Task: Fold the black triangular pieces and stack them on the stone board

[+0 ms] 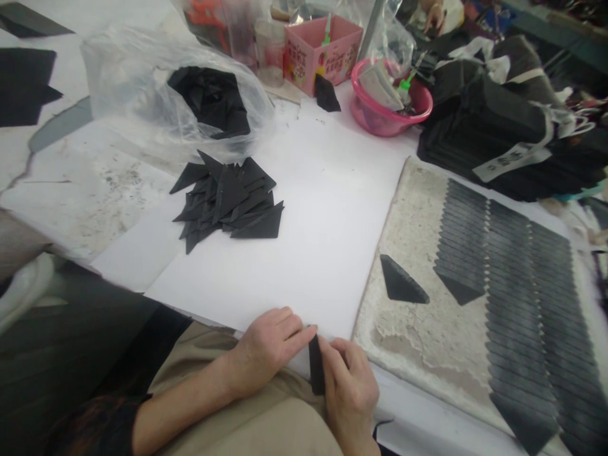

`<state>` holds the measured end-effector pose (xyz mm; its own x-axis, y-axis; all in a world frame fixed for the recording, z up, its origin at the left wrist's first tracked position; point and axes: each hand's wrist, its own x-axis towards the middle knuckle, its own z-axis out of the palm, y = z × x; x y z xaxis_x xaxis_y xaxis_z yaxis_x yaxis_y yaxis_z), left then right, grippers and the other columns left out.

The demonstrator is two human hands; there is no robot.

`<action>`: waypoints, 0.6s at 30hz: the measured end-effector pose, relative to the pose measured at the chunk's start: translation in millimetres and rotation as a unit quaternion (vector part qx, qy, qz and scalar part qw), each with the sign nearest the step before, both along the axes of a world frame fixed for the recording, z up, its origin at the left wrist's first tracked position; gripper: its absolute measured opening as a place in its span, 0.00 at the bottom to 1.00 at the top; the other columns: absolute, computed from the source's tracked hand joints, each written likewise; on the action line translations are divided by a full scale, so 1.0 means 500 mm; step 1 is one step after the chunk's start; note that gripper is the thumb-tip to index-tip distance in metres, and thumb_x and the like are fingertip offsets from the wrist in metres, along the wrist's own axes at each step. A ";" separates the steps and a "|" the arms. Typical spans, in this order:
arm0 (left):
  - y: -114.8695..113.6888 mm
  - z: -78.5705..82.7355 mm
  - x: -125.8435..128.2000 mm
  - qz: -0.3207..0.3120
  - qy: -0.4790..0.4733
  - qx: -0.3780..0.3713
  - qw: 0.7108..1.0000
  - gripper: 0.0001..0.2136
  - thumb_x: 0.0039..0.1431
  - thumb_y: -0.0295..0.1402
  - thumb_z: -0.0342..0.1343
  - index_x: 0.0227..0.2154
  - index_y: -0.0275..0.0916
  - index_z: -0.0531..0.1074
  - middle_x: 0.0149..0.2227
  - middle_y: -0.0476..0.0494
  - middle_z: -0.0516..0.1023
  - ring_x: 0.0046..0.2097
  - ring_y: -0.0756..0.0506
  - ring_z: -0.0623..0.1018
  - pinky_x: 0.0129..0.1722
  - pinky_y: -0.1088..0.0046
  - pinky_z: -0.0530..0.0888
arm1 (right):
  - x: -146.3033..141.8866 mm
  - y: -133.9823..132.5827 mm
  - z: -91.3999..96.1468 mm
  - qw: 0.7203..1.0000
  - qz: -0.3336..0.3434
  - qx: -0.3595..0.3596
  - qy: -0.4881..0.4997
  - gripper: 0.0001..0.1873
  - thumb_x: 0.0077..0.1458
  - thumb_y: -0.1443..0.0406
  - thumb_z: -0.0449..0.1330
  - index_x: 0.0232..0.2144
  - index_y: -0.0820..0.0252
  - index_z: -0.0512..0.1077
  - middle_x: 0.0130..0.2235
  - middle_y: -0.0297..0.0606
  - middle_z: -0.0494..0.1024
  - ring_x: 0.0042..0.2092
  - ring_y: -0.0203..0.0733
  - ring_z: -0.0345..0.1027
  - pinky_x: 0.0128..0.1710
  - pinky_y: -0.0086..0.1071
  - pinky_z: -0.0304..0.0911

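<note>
Between my two hands, at the table's front edge, is a narrow black piece (316, 367) of flat material, perhaps folded. My left hand (268, 345) has its fingers closed together, with the index fingertip on the piece's upper end. My right hand (349, 380) pinches the same piece along its right side. A loose heap of black pointed pieces (228, 199) lies on the white sheet beyond my left hand. To the right, one black piece (403, 282) rests on a worn, whitish board (422, 342), beside overlapping rows of similar pieces (515, 304).
Behind the heap lies a clear plastic bag (137, 95) with black pieces inside. At the back stand a pink box (304, 54) and a pink basin (387, 123) holding small items. Bundled black stacks (489, 120) sit at the right rear. Another person's hand (434, 18) shows far back.
</note>
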<state>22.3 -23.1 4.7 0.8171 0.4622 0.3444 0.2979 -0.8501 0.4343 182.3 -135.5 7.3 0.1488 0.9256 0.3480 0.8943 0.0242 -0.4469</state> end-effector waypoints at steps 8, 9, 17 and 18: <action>-0.004 -0.008 -0.004 -0.011 -0.013 -0.001 1.000 0.06 0.67 0.26 0.51 0.42 0.33 0.72 0.31 0.45 0.71 0.34 0.47 0.68 0.32 0.69 0.66 | 0.007 -0.003 -0.008 0.999 0.025 0.014 -0.020 0.13 0.61 0.73 0.56 0.44 0.59 0.76 0.36 0.39 0.74 0.36 0.36 0.64 0.36 0.30 0.60; -0.004 -0.008 -0.004 -0.009 -0.013 -0.001 1.000 0.06 0.67 0.26 0.51 0.41 0.33 0.72 0.31 0.45 0.71 0.34 0.47 0.68 0.32 0.69 0.66 | 0.008 -0.003 -0.008 0.999 0.030 0.013 -0.021 0.13 0.61 0.73 0.55 0.44 0.59 0.76 0.36 0.39 0.74 0.36 0.37 0.64 0.36 0.30 0.60; -0.005 -0.009 -0.004 -0.003 0.001 0.005 1.000 0.06 0.66 0.26 0.51 0.41 0.33 0.72 0.30 0.46 0.70 0.34 0.46 0.68 0.31 0.68 0.65 | 0.011 -0.008 -0.016 0.999 0.039 -0.002 -0.026 0.16 0.62 0.73 0.55 0.49 0.57 0.74 0.37 0.40 0.74 0.37 0.38 0.64 0.37 0.32 0.60; -0.006 -0.009 -0.005 -0.003 0.002 0.007 1.000 0.06 0.66 0.27 0.51 0.41 0.33 0.72 0.30 0.46 0.70 0.34 0.46 0.68 0.31 0.68 0.65 | 0.011 -0.008 -0.018 0.999 0.041 -0.002 -0.028 0.16 0.62 0.73 0.54 0.49 0.57 0.74 0.37 0.40 0.74 0.37 0.38 0.64 0.37 0.32 0.60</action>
